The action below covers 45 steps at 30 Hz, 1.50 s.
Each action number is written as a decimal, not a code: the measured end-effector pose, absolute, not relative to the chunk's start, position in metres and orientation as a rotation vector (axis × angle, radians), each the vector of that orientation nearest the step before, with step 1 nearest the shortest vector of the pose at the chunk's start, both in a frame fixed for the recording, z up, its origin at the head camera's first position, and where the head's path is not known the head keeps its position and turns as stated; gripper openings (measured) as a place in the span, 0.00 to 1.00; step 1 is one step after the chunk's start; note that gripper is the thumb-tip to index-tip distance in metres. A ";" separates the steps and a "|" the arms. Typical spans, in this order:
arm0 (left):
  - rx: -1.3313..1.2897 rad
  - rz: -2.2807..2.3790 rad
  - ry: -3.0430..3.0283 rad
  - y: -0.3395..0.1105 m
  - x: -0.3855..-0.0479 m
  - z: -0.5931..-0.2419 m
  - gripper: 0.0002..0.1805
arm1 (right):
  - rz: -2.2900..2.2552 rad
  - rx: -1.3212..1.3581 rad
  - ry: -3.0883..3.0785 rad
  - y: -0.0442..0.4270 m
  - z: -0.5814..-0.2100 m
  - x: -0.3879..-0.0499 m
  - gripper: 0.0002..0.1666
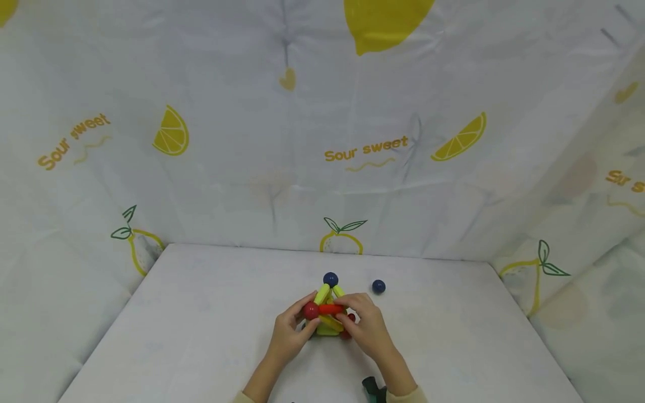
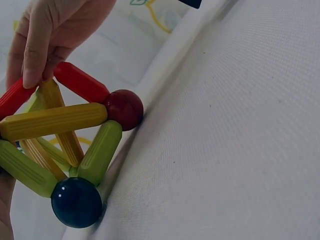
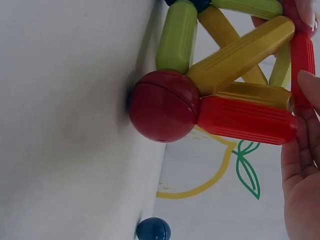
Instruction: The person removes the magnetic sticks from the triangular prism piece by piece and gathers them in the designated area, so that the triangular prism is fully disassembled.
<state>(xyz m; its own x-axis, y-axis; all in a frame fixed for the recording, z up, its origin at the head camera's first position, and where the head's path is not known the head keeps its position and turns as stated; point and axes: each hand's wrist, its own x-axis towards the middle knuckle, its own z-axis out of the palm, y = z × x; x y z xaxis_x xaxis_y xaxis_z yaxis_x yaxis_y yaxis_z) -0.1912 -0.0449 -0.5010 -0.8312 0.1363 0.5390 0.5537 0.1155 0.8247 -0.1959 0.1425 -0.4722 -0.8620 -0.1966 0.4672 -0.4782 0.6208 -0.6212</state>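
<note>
A frame of magnetic sticks and balls stands on the table, with yellow sticks (image 2: 55, 122), light green sticks (image 3: 177, 37), red balls (image 3: 164, 106) and a blue ball (image 1: 330, 279) at its far corner. My left hand (image 1: 291, 331) is on its left side and holds the upper red ball (image 1: 311, 310) between thumb and fingers. From the right, my right hand (image 1: 369, 327) pinches a red stick (image 1: 330, 309) that meets this ball. Another red stick (image 3: 247, 120) slopes up from a lower red ball to the right fingertips. Fingers partly cover the upper joints.
A loose blue ball (image 1: 379, 286) lies beyond the right hand. Dark green pieces (image 1: 372, 387) are at the near edge of view, beside the right forearm. The white table (image 1: 201, 313) meets a lemon-print cloth (image 1: 242, 184) at its back edge.
</note>
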 end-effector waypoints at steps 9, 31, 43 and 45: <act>-0.714 -1.708 -2.076 -0.046 -0.187 -0.490 0.26 | 1.456 0.602 -2.402 0.146 -0.467 -0.193 0.11; -0.668 -1.709 -2.078 -0.047 -0.200 -0.519 0.27 | 1.808 -0.217 -2.362 0.251 -0.492 -0.214 0.25; -0.658 -1.707 -2.091 -0.047 -0.199 -0.520 0.27 | 1.956 -0.436 -2.280 0.288 -0.527 -0.245 0.26; -0.661 -1.717 -2.091 -0.046 -0.199 -0.520 0.27 | 1.891 -0.434 -2.320 0.289 -0.528 -0.248 0.25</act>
<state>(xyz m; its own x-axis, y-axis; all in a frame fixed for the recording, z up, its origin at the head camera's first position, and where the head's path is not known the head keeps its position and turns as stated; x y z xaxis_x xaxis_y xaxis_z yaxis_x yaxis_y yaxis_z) -0.1992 -0.0458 -0.5204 -0.8280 0.1301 0.5454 0.5603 0.1546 0.8138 -0.2484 0.2885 -0.5282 -0.9521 0.2924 -0.0893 0.1464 0.1797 -0.9728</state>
